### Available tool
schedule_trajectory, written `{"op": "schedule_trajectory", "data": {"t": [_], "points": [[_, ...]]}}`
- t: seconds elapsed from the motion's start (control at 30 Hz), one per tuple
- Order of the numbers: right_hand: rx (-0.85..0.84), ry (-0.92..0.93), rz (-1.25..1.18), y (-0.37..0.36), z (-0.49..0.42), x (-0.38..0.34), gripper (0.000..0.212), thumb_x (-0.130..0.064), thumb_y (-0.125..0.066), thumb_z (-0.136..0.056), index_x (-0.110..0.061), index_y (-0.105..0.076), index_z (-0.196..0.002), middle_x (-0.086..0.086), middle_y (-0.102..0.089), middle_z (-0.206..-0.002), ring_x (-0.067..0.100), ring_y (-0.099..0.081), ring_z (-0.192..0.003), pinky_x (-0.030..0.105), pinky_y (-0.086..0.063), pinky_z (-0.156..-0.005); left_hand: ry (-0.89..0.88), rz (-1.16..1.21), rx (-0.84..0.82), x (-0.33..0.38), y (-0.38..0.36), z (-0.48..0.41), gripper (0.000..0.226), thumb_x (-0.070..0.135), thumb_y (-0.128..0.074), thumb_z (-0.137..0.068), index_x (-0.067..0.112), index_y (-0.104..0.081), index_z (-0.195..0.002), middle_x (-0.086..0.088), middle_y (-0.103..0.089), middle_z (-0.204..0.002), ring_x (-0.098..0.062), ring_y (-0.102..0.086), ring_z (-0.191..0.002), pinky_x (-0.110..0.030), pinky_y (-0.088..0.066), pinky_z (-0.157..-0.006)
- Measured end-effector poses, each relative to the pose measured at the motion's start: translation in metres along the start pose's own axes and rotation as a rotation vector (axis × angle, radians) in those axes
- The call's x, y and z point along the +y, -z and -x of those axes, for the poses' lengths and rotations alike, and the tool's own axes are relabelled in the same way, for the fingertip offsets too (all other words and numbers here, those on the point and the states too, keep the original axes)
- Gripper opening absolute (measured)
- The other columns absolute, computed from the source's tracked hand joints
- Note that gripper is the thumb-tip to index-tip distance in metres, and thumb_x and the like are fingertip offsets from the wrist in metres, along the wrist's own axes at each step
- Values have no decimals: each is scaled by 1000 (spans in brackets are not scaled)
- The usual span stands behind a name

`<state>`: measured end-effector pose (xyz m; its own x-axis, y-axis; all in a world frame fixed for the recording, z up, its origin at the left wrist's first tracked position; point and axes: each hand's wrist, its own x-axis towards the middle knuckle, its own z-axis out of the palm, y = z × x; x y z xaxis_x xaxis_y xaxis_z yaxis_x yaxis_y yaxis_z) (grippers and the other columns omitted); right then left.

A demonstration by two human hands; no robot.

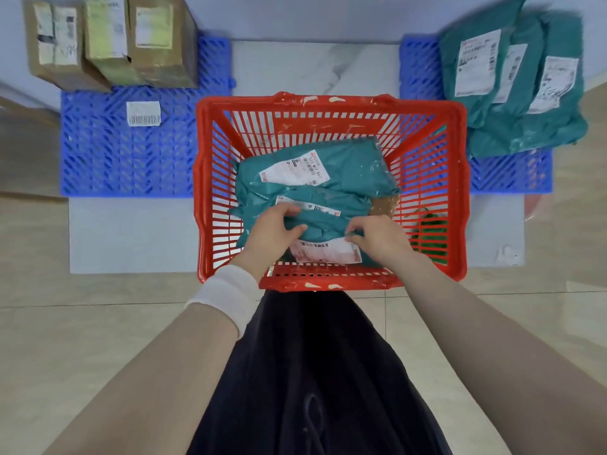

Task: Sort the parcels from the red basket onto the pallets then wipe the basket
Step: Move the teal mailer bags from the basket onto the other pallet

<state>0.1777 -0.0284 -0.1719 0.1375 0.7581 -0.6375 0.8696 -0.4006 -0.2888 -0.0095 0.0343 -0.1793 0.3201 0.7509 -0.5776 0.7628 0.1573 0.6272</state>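
The red basket (430, 192) stands on the floor in front of me with several teal mailer bags stacked inside. My left hand (274, 229) and my right hand (377, 234) both reach into it and grip the nearest teal bag (323, 224), one at each end, above a white label. A second teal bag (348, 164) lies behind it. A brown parcel corner (384, 205) shows under the bags. Three cardboard boxes (111, 41) stand on the left blue pallet (98, 152). Teal bags (512, 83) are piled on the right blue pallet (512, 175).
A loose white barcode label (143, 113) lies on the left pallet. Something green (430, 234) shows through the basket's right wall. A grey mat (131, 234) lies under the basket on the tiled floor. My dark clothing fills the lower middle.
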Motion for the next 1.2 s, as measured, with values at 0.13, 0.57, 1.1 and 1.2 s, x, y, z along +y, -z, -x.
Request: {"op": "schedule_trajectory", "data": {"t": [0.13, 0.57, 1.1, 1.2], "points": [[172, 29, -207, 23, 13, 3, 13, -27, -56, -90, -19, -62, -99, 3, -69, -98, 25, -60, -90, 37, -49, -77, -54, 98, 205, 16, 11, 5, 56, 28, -69, -80, 20, -45, -130, -2, -47, -134, -18, -41, -126, -29, -33, -102], [676, -114, -995, 77, 54, 46, 26, -8, -56, -88, -31, -51, -79, -6, -61, -80, -4, -56, -70, 10, -43, -67, 262, 468, 573, 132, -21, 16, 123, 46, -81, -58, 12, -2, -146, -13, -13, -154, -27, -11, -143, -43, -9, -116], [354, -248, -1302, 169, 12, 285, 26, -39, -66, -81, -30, -58, -104, -13, -68, -101, -2, -67, -81, 16, -54, -62, 157, 929, -50, 319, -209, -85, 27, 14, -69, -80, 12, -61, -106, -10, -68, -110, -22, -67, -94, -39, -55, -85], [398, -287, -1199, 185, -10, 319, 31, -29, -66, -84, -21, -60, -113, -5, -69, -105, 8, -67, -91, 24, -54, -72, 204, 914, 47, 341, -241, -106, 41, 21, -72, -77, 11, -53, -112, -5, -66, -108, -15, -66, -92, -28, -56, -76]]}}
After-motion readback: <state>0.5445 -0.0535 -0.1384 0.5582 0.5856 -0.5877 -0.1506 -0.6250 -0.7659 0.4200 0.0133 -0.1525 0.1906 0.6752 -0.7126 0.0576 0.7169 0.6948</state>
